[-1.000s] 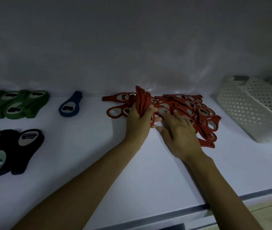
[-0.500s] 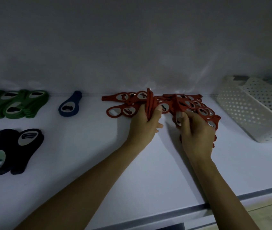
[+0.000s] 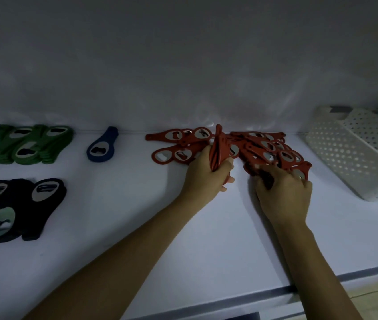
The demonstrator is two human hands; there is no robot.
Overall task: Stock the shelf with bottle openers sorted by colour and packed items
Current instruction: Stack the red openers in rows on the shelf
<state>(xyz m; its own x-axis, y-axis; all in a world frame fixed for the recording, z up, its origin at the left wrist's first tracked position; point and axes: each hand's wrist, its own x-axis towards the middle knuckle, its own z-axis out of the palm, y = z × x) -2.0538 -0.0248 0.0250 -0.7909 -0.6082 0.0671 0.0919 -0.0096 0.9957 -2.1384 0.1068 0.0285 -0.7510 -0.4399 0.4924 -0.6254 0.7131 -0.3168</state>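
Note:
Red bottle openers lie on the white shelf [image 3: 118, 227] at the back middle. My left hand [image 3: 206, 176] grips a stack of red openers [image 3: 218, 148] standing on edge. A few red openers [image 3: 176, 146] lie flat to its left. To the right is a loose pile of red openers [image 3: 275, 151]; my right hand [image 3: 282, 192] is curled over its near edge and holds openers from it. A single blue opener [image 3: 102, 148] lies left of the red ones. Green openers [image 3: 24, 144] sit at the far left, black openers [image 3: 10, 209] in front of them.
A white perforated basket [image 3: 354, 158] lies tipped at the right end of the shelf, close to the red pile. The shelf's front edge [image 3: 252, 294] runs below my forearms. A white back wall stands behind everything.
My right hand went from lying flat beside the pile to curling over its near edge and gripping openers there. My left hand kept hold of the upright red stack.

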